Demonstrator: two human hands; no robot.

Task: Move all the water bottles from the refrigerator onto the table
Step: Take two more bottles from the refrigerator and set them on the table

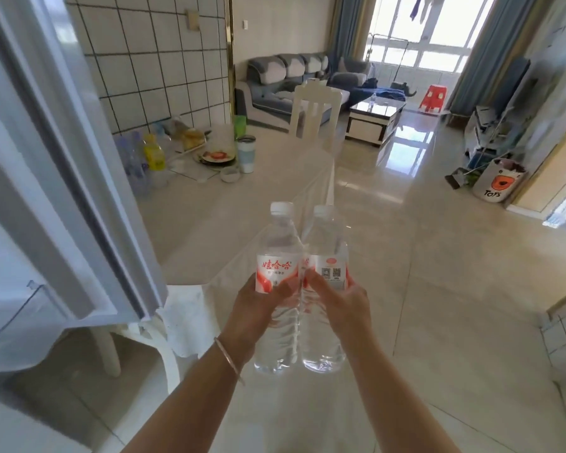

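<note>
Here the left hand [258, 305] is wrapped around a clear plastic water bottle with a red-and-white label and white cap [280, 253], and the right hand [337, 302] grasps a second clear plastic water bottle of the same kind [327, 250]. Both stand upright, side by side and touching, long axes vertical. The pale, cloth-covered dining table [242, 220] lies ahead and to the left, so the left hand is nearer it. The open white refrigerator door [66, 178] stands just to the left.

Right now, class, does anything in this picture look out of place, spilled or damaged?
Nothing looks spilled or damaged. The left hand and right hand each hold a capped water bottle upright, and the refrigerator door stands open.
</note>
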